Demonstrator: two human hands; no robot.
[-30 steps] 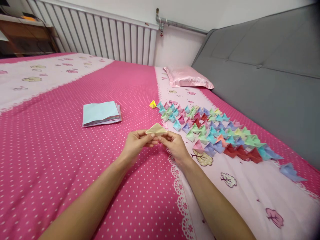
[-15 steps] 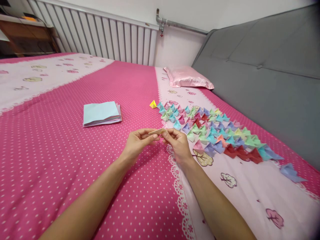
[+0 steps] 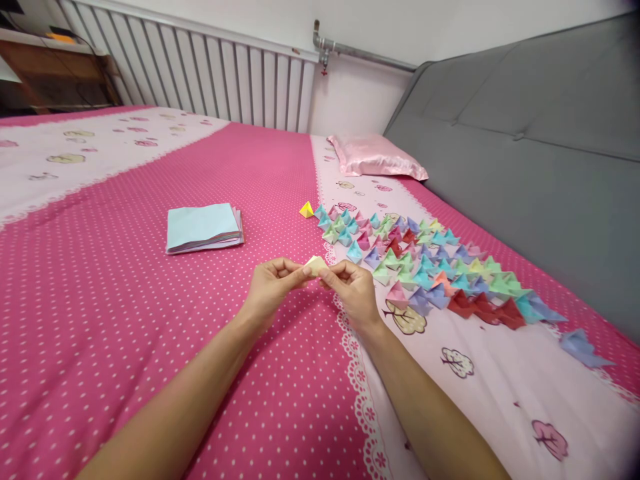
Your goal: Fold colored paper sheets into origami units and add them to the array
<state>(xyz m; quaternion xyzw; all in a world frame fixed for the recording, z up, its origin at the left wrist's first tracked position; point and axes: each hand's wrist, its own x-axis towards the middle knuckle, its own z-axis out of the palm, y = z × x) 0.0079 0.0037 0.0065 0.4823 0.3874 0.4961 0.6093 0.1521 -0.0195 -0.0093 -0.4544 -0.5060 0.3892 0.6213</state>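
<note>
A small folded piece of pale yellow paper [image 3: 315, 266] is held up over the bed between my two hands. My left hand [image 3: 276, 283] pinches its left end between thumb and fingers. At its right end, my right hand [image 3: 351, 285] pinches it the same way. The fingers hide both ends of the paper. To the right of my hands, many folded paper boats [image 3: 425, 263] in blue, green, red, pink and purple lie in rows. One bright yellow folded paper piece [image 3: 307, 210] sits at the far left end of the rows.
A stack of coloured paper sheets [image 3: 204, 227], light blue on top, lies to the left on the pink dotted bedsheet [image 3: 125, 320]. Farther back is a pink pillow [image 3: 377, 157]. A grey padded headboard [image 3: 525, 140] rises on the right, and a white radiator [image 3: 215, 73] stands behind the bed.
The pale yellow paper has turned from a thin edge-on view to showing a broader, peaked face. Both hands stay in nearly the same place.
</note>
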